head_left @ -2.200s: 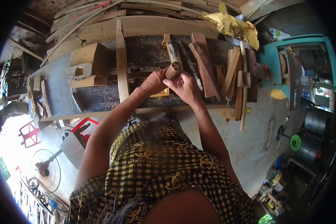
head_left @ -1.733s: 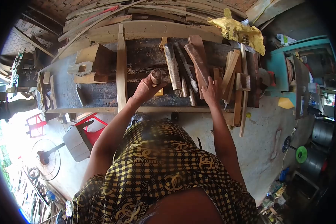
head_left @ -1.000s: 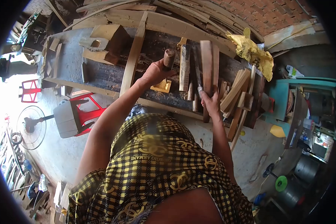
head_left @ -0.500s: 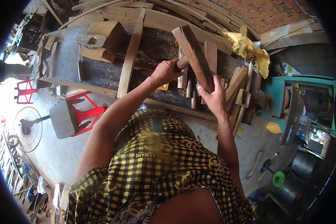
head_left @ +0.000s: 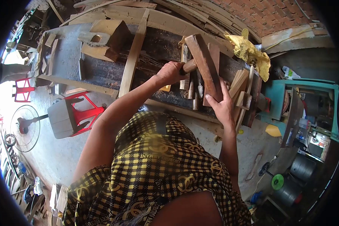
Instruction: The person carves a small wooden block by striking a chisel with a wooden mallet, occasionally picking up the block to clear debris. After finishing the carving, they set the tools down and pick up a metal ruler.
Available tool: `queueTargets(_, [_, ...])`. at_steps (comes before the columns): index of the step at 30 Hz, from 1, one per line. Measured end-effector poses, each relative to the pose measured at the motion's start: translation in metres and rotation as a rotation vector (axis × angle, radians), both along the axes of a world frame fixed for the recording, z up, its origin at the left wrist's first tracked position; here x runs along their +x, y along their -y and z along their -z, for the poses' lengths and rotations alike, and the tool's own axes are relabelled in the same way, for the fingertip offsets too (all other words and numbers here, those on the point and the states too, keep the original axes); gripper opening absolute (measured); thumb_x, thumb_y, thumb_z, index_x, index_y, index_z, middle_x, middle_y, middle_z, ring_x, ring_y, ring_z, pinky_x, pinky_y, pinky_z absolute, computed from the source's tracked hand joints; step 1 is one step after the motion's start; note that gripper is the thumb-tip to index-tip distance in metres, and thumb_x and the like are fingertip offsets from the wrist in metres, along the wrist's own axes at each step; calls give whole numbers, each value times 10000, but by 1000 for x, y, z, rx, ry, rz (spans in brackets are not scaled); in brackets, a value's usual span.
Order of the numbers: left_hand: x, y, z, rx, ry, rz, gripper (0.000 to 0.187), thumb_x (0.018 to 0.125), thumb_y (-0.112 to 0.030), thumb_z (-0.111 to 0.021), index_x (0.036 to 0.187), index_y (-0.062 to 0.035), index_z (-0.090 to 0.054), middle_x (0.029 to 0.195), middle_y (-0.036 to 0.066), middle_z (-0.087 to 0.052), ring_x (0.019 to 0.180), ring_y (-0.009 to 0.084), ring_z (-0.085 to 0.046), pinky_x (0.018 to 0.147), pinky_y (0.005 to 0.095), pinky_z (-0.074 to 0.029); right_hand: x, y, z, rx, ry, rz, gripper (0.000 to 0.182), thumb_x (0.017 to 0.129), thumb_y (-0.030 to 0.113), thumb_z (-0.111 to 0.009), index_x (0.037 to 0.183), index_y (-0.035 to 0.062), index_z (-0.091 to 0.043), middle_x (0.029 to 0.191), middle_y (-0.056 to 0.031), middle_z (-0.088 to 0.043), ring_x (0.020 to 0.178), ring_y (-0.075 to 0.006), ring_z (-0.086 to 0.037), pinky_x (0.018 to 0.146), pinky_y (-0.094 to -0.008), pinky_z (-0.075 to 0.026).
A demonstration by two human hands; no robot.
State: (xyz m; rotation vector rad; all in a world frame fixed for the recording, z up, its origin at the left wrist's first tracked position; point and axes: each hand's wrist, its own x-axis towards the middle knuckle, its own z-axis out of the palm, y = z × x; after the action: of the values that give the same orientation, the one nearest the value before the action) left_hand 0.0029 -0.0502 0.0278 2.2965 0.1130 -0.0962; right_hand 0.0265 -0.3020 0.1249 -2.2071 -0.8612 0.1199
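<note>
My left hand is closed round the handle of a wooden mallet, over the bench. The mallet's long block head slants from upper left to lower right. My right hand has the head's lower end between its thumb and its fairly straight fingers. Beneath the mallet, several chisel-like tools with round handles lie side by side, partly hidden. A flat reddish-brown board lies behind the mallet head.
A pale wooden strip crosses the dark workbench. At left stands a wooden block with a flat holed piece. Wood offcuts and a yellow bag are at right. Behind me are a red stool and a fan.
The mallet has shifted a little right and toward me, with both hands moving along. The right hand's fingers and thumb have spread wider at the end of its head.
</note>
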Motion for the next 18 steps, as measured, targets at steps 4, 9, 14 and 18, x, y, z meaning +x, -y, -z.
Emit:
queueTargets(4, [-3,0,2,-16,53,-7,473,755,-315,-813,1135,-78,-663,979,187,-705,969,374,-668,837,436,-545,-9,-2,-26,132,-235,141,737,856,62,-721,1509,60,-380,1389,-159,-572,1236,-240,-569,1042,-346,-453])
queueTargets(9, [0,0,6,-37,61,-4,457,766,-354,-793,1087,-57,-660,941,190,-703,940,377,-671,839,448,-538,0,4,-35,214,-265,277,743,864,143,-739,1500,30,-373,1365,-184,-575,1209,-231,-581,1046,-352,-449])
queueTargets(14, [5,2,5,-4,55,-15,473,752,-325,-807,1118,-63,-661,949,193,-704,945,379,-671,818,441,-545,-7,-5,-3,20,-167,67,757,844,106,-747,1503,43,-379,1420,-201,-540,1261,-230,-559,1043,-354,-450])
queueTargets(18, [2,-1,6,-14,32,-6,455,753,-330,-803,1088,-58,-659,935,192,-703,933,382,-669,810,443,-544,-8,-6,-11,85,-201,53,748,838,91,-751,1496,49,-397,1438,-180,-531,1278,-236,-546,1058,-358,-438])
